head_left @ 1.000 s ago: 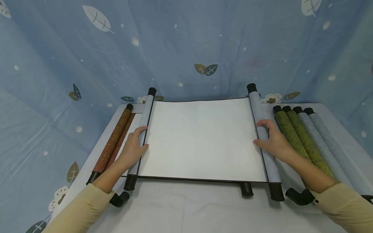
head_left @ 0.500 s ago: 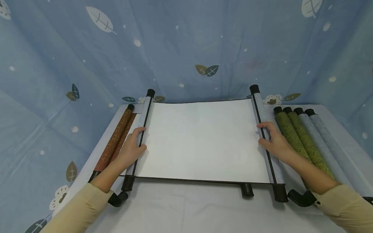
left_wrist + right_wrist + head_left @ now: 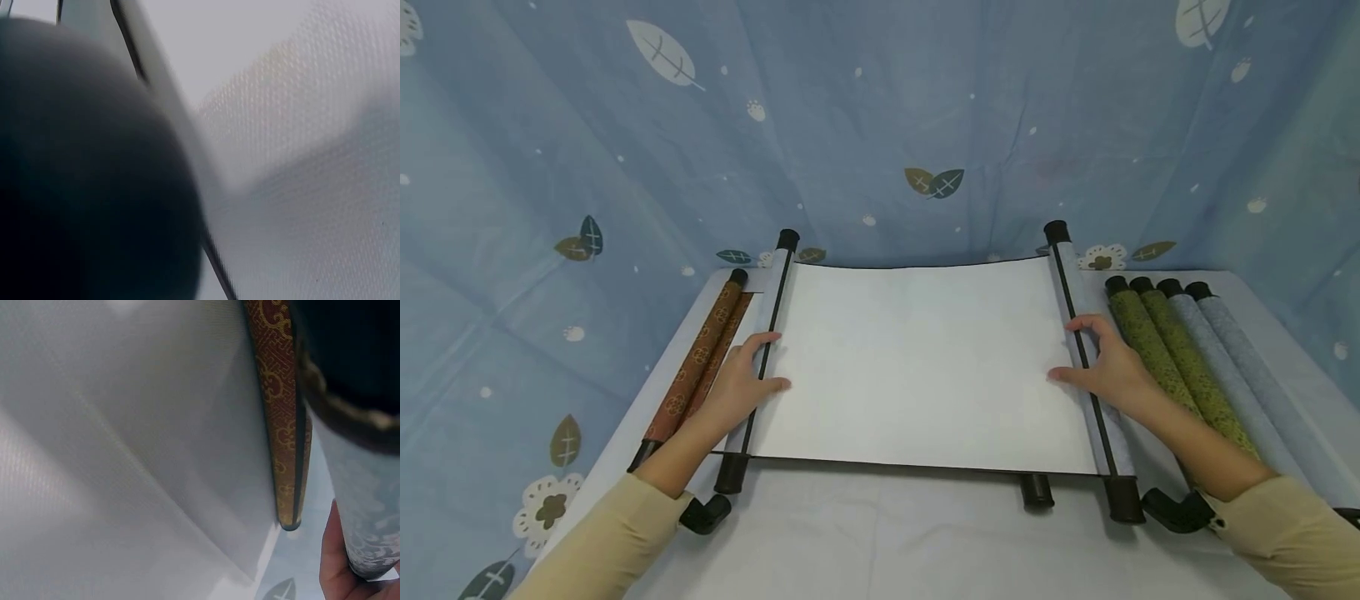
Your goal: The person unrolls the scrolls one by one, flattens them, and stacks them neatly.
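Note:
A hanging scroll lies partly unrolled, its white paper (image 3: 917, 367) stretched between two pale blue-grey rollers with black end knobs. My left hand (image 3: 737, 387) curves over the left roller (image 3: 780, 287), thumb reaching onto the paper. On the other side my right hand (image 3: 1108, 367) arches over the right roller (image 3: 1070, 287), its thumb spread inward above the paper. In the right wrist view the roller (image 3: 369, 519) sits between thumb and fingers of the right hand (image 3: 340, 569). A dark blurred shape (image 3: 87, 175) hides most of the left wrist view's left side.
Two orange-brown patterned rolls (image 3: 692, 367) lie at the left. Two green rolls (image 3: 1150, 350) and two grey-blue rolls (image 3: 1240, 367) line the right side. A black knob (image 3: 1036, 492) pokes out beneath the paper. A blue leaf-print curtain (image 3: 880, 125) hangs behind the table (image 3: 865, 542).
Both rollers have turned, bringing their dark strips up on top, and the right roller has shifted slightly outward. Both thumbs have just spread inward over the paper.

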### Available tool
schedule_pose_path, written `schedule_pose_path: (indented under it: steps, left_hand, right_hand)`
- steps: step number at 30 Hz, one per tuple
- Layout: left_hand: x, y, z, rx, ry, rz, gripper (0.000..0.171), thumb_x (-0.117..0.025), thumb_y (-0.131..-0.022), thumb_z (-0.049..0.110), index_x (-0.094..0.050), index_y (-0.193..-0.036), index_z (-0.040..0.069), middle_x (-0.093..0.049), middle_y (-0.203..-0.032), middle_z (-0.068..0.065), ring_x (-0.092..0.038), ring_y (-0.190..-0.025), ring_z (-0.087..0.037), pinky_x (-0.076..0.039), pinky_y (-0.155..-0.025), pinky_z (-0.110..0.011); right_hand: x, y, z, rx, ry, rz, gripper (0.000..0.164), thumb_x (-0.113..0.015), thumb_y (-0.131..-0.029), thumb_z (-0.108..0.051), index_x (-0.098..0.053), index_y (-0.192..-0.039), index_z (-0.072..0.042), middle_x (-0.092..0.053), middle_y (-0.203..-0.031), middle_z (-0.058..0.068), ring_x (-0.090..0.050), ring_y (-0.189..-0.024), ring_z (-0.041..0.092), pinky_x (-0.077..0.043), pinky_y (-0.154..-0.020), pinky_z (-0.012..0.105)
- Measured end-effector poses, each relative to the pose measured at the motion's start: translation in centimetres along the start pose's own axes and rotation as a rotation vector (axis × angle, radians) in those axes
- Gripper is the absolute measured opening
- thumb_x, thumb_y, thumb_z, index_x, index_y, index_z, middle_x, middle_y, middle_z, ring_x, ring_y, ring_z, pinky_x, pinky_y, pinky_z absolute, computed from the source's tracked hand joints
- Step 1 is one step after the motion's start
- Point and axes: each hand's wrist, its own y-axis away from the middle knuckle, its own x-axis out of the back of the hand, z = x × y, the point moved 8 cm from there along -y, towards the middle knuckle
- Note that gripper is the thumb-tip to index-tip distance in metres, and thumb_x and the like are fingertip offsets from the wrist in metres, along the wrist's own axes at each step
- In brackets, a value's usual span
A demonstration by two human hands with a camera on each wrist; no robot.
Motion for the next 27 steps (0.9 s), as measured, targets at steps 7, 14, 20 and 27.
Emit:
schedule_pose_path:
  steps: [7, 14, 20, 27]
  left_hand:
    - [0.3, -0.2, -0.1, 0.003, -0.008, 0.017, 0.079, -0.079, -0.075, 0.010, -0.036, -0.141, 0.011, -0.036, -0.135, -0.032, -0.046, -0.111, -0.046, -0.043, -0.082, -0.056]
    - [0.9, -0.2, -0.1, -0.010, -0.004, 0.024, 0.069, -0.070, -0.080, 0.002, -0.036, -0.139, 0.009, -0.035, -0.136, -0.032, -0.043, -0.116, -0.046, -0.042, -0.084, -0.057]
    - [1.1, -0.1, -0.2, -0.045, -0.002, 0.018, 0.063, -0.060, -0.083, -0.001, -0.034, -0.140, 0.008, -0.036, -0.133, -0.035, -0.045, -0.104, -0.041, -0.043, -0.075, -0.050]
    - [1.4, -0.1, -0.8, -0.071, -0.022, 0.001, 0.058, -0.055, -0.090, 0.003, -0.031, -0.143, 0.009, -0.035, -0.136, -0.034, -0.049, -0.079, -0.034, -0.041, -0.061, -0.040]
  right_hand:
    - [0.3, 0.0, 0.1, 0.014, -0.036, 0.020, 0.078, -0.077, -0.079, -0.023, -0.029, -0.137, -0.003, -0.019, -0.148, 0.031, -0.046, -0.103, 0.046, -0.040, -0.071, 0.046]
    - [0.5, 0.0, 0.0, 0.011, -0.030, 0.030, 0.068, -0.068, -0.084, -0.010, -0.025, -0.137, -0.003, -0.015, -0.146, 0.036, -0.048, -0.093, 0.045, -0.039, -0.066, 0.043]
    - [0.7, 0.1, 0.1, -0.002, -0.054, 0.008, 0.065, -0.057, -0.087, -0.005, -0.018, -0.138, -0.003, -0.029, -0.132, 0.044, -0.042, -0.059, 0.027, -0.034, -0.056, 0.037]
    - [0.6, 0.4, 0.0, 0.034, -0.052, -0.007, 0.058, -0.052, -0.092, -0.008, -0.018, -0.138, -0.003, -0.029, -0.133, 0.041, -0.034, -0.051, 0.019, -0.031, -0.050, 0.035]
